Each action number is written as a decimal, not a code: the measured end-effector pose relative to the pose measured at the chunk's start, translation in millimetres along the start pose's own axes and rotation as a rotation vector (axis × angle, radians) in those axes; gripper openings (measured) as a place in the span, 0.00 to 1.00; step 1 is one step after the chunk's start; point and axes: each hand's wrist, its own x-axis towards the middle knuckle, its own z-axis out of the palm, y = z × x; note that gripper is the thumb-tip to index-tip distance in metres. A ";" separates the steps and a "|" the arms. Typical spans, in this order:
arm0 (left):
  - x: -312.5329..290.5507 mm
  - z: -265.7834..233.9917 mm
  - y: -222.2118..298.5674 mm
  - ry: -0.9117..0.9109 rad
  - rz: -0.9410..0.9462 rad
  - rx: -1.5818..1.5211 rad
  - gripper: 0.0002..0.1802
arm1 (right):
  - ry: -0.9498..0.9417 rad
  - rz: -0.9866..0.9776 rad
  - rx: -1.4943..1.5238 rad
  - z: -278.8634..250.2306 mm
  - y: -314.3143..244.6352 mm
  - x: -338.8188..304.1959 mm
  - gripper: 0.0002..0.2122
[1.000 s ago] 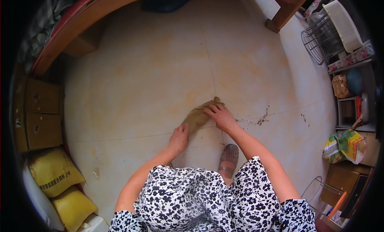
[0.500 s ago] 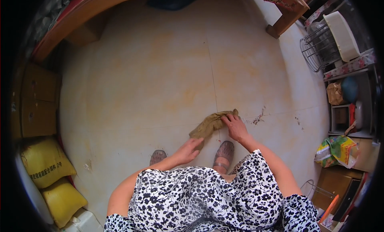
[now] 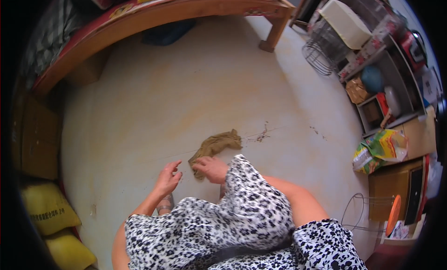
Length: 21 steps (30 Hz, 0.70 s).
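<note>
We have the brown cloth (image 3: 216, 143) slanting forward-right from our nearer right hand (image 3: 213, 169) (loosely curled, hold unclear), our left hand (image 3: 166, 180) half-open, empty.

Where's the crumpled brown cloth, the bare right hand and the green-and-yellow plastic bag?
Crumpled brown cloth (image 3: 216, 144): head view, middle of its folds.
Bare right hand (image 3: 213, 170): head view, back of the hand.
Green-and-yellow plastic bag (image 3: 381, 150): head view, its crinkled middle.
</note>
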 end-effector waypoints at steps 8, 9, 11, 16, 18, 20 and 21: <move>8.7 54.3 82.3 -0.225 0.240 -0.133 0.25 | 0.046 0.144 0.173 20.3 24.8 -30.7 0.20; 14.4 60.5 83.7 -0.218 0.246 -0.128 0.25 | 0.068 0.190 0.219 31.9 33.6 -36.1 0.19; 26.1 55.3 67.8 -0.136 0.268 -0.011 0.25 | 0.053 0.102 0.171 -15.8 -8.8 -60.7 0.19; 33.6 78.3 87.0 -0.178 0.295 0.132 0.23 | 0.047 0.084 0.196 -73.5 -12.6 -130.4 0.19; 34.3 86.9 84.2 -0.266 0.324 0.099 0.23 | 0.001 0.072 0.206 -85.7 -14.8 -140.9 0.19; 31.2 93.6 85.1 -0.284 0.329 0.103 0.23 | -0.091 0.140 0.204 -98.0 -12.4 -152.8 0.20; 27.2 94.3 90.5 -0.366 0.289 0.112 0.24 | -0.118 0.177 0.199 -98.8 -9.6 -158.5 0.20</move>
